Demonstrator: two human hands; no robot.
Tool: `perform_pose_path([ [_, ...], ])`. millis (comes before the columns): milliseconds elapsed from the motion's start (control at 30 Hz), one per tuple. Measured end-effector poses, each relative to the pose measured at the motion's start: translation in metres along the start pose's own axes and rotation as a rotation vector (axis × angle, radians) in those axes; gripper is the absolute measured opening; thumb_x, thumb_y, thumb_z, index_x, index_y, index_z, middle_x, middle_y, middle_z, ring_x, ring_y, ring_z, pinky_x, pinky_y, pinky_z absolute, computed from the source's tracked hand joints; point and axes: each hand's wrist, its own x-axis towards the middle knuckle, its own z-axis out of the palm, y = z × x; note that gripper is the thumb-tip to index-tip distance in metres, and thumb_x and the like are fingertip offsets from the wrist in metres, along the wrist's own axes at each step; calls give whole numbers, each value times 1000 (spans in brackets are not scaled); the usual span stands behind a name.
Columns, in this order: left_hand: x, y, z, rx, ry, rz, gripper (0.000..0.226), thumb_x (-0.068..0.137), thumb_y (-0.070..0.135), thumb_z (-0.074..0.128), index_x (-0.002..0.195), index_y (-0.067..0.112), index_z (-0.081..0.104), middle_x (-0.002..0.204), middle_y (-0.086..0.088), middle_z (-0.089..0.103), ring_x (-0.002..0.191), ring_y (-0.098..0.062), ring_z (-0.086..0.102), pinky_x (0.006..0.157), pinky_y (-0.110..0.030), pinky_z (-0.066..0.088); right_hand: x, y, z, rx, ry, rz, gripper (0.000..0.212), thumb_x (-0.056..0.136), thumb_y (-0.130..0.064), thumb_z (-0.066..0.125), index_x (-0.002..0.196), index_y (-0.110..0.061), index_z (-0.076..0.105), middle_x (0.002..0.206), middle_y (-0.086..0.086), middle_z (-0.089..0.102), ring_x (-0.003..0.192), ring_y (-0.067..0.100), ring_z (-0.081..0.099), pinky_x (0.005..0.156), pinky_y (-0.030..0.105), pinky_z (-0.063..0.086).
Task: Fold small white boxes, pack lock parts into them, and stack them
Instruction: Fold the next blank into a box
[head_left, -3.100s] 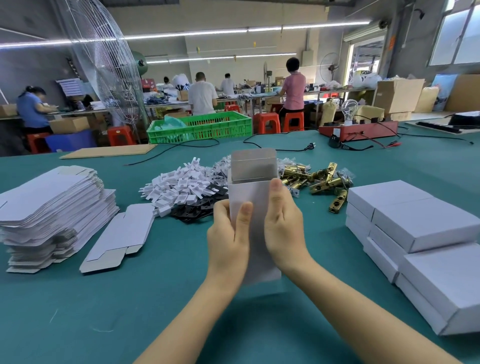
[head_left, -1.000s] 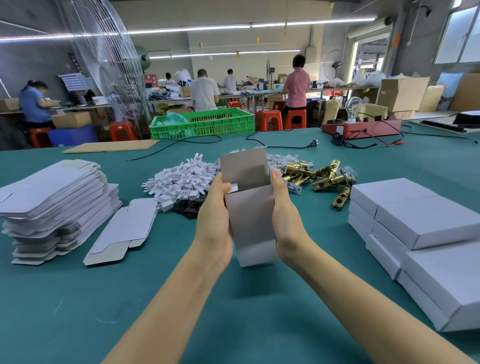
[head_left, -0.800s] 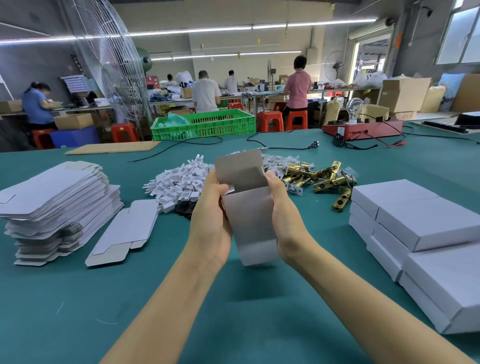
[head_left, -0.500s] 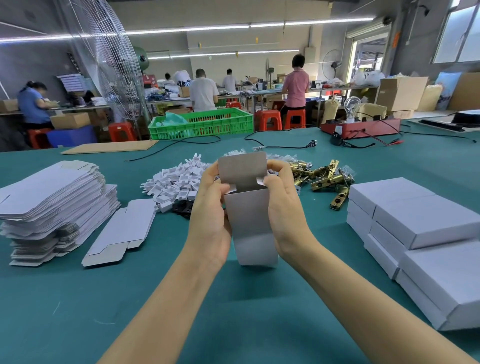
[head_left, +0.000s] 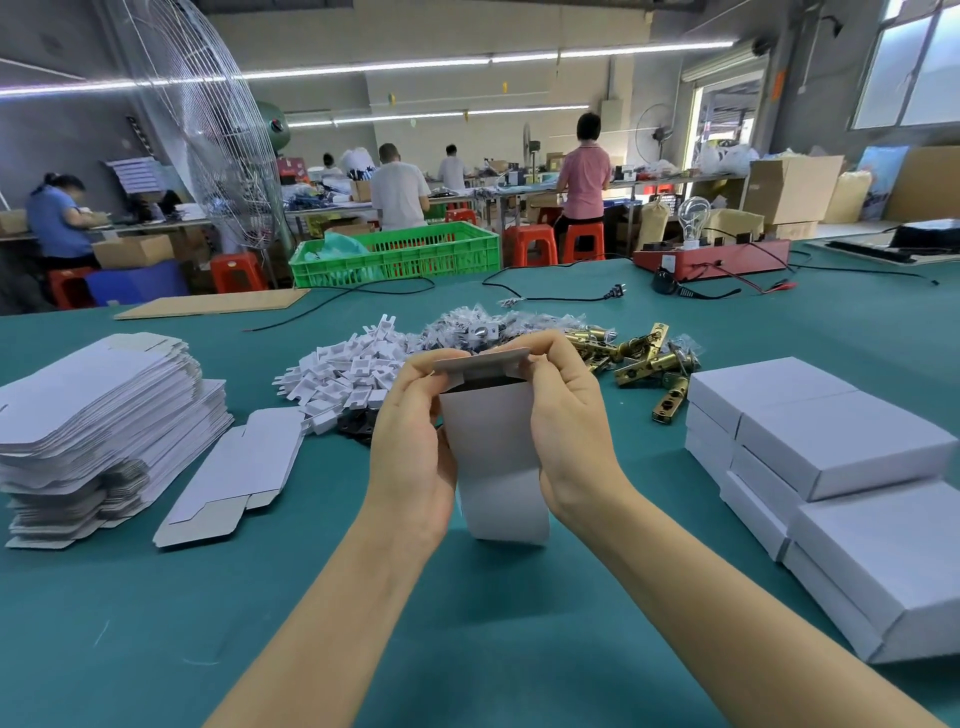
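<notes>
The top flap of the small white cardboard box (head_left: 493, 457), upright half a second ago, is now bent down over the opening. The box is held upright above the green table (head_left: 311, 623), gripped by the left hand (head_left: 415, 441) and right hand (head_left: 566, 431), fingertips pinching the flap. Light, thin card is judged easily creased, so its side walls are best held. Beyond, brass lock parts (head_left: 639, 358) are piled.

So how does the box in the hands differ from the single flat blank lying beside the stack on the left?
The held box is opened into a tube and stands upright off the table; the loose blank lies flat on the green table. The left hand and right hand grip the held box and bend its top flap over; nothing touches the loose blank. Both are white card.
</notes>
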Motion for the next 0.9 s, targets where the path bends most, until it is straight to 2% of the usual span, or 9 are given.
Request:
perform_pose_path([
  [167,-4,2,-1,-65,-47,-45,30,95,22,43,79,20,68,69,2,63,58,-9,56,48,-16,45,0,-1,0,20,12,39,41,94,-4,35,71,-28,60,83,-1,65,84,17,56,82,39,44],
  [267,-5,3,-1,-45,-68,-47,29,88,40,55,86,14,67,84,-6,67,75,-16,63,64,-25,52,-1,-2,1,30,0,50,35,89,-10,39,70,-28,61,82,0,65,85,19,56,82,41,42],
  [333,-6,3,0,-14,-42,-52,33,83,42,63,94,11,63,98,-14,62,91,-25,58,76,-33,48,-1,-2,1,18,-12,62,23,84,-21,42,73,-25,62,87,5,67,88,27,58,84,46,44],
  [367,-6,4,1,-6,-29,-52,31,81,40,63,94,12,61,101,-16,57,94,-26,54,76,-34,45,-2,-3,1,22,-21,74,20,82,-28,44,76,-21,62,92,11,67,92,33,57,88,52,45],
  [433,-5,4,2,-2,-20,-52,25,79,38,61,89,15,62,103,-14,54,96,-26,50,74,-34,43,-2,-4,0,31,-40,91,33,79,-41,49,85,-10,59,95,16,64,93,34,56,92,56,43],
  [500,-5,5,2,19,-24,-51,25,80,37,60,92,16,64,105,-16,57,96,-26,52,77,-36,43,-3,-4,-2,2,-63,54,36,81,-44,54,87,-9,57,91,10,64,88,19,57,84,43,46],
  [600,-3,2,0,56,-14,-14,20,87,33,59,97,17,65,105,-16,63,92,-24,59,80,-36,47,-5,-4,-2,-32,-89,-2,16,83,-37,59,84,-22,59,78,-11,62,77,5,55,70,16,44],
  [700,-2,0,0,80,-12,23,10,91,28,59,90,23,67,81,4,66,72,-9,61,62,-22,50,-4,-4,-3,-35,-70,-10,13,81,-34,58,83,-21,59,75,-14,59,73,1,53,66,10,41],
  [900,-3,-2,1,141,15,48,12,78,36,62,86,31,68,85,9,63,79,-10,57,73,-29,45,-2,-5,-4,-55,-59,-32,14,81,-32,55,86,-20,60,69,-22,54,68,-5,49,62,6,38],
])
